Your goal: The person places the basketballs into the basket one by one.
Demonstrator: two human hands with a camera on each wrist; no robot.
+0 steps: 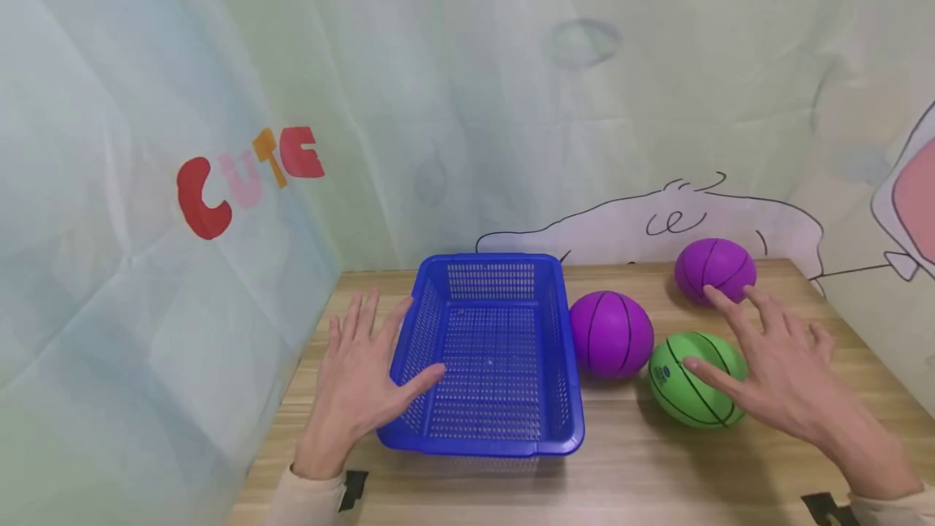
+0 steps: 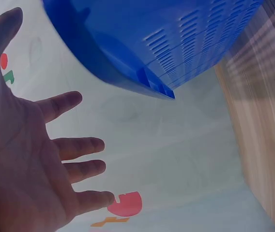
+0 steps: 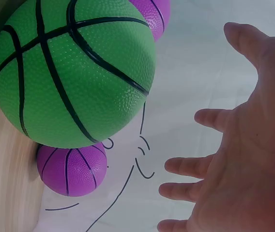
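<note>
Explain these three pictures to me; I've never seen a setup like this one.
No machine here: a person works with bare hands. The widest picture comes from a camera worn on the head; the other two come from wrist cameras, each showing that hand's palm. On the wooden table are a blue basket and, to its right, a green ball, a near purple ball and a far purple ball. The left hand, fingers spread, is by the basket's left side; the right hand is near the green ball. Neither holds anything.
</note>
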